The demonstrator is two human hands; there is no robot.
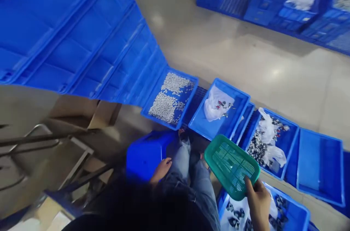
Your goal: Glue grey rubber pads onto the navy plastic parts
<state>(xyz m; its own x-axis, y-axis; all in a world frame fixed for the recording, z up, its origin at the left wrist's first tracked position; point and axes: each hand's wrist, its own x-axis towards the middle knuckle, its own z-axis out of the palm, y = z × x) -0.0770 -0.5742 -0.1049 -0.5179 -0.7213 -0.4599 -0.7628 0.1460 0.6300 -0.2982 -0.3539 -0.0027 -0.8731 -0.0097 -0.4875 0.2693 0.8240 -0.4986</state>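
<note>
My right hand (258,199) grips one end of a shallow green plastic basket (231,165) with a mesh bottom, thumb over the rim. Nothing shows inside the basket. It is held above a blue bin (296,211) containing dark small parts on white plastic. My left hand (163,169) hangs beside my thigh, close to a blue stool (143,156). Its fingers are slightly apart, with nothing seen in them.
A tall stack of blue crates (90,41) rises at left. A bin of white pieces (171,100), a bin with a plastic bag (218,109) and a bin of black parts (273,143) form a row. More crates (273,1) stand across the aisle; cardboard (76,110) lies left.
</note>
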